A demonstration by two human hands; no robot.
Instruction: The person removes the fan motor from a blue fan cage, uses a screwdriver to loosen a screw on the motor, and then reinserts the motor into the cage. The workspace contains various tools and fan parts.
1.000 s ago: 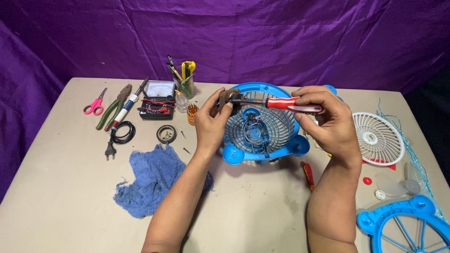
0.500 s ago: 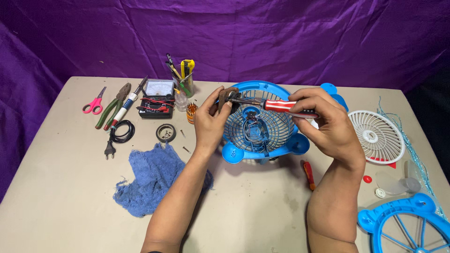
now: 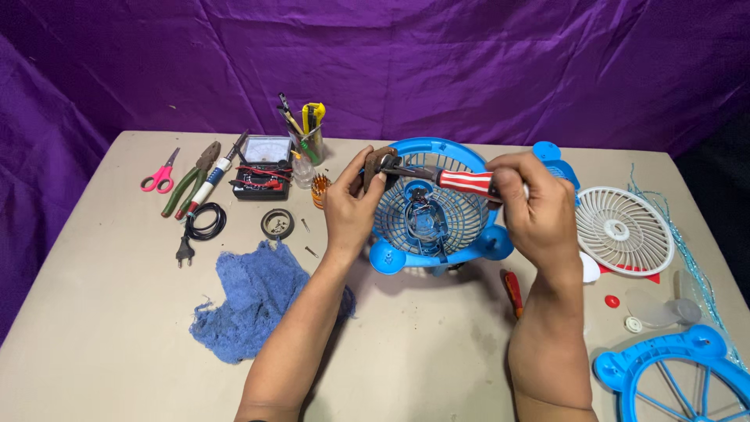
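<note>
blue plastic fan cage (image 3: pixel 437 223) | right hand (image 3: pixel 535 215): striped screwdriver (image 3: pixel 461 181)

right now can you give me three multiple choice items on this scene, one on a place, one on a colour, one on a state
1. Where do the scissors lie?
A. far left of the table
B. on the rag
C. inside the fan shell

2. What colour is the rag?
A. white
B. blue
C. yellow

3. What is the right hand doing?
A. lying flat on the table
B. holding the white grille
C. gripping a screwdriver

Answers:
1. A, the scissors sit by the pliers near the table's left end.
2. B, the rag is blue, crumpled beside the left forearm.
3. C, the right hand closes on the striped screwdriver over the fan shell, while the left hand steadies a small brown part at the rim; the grille lies untouched.
</note>
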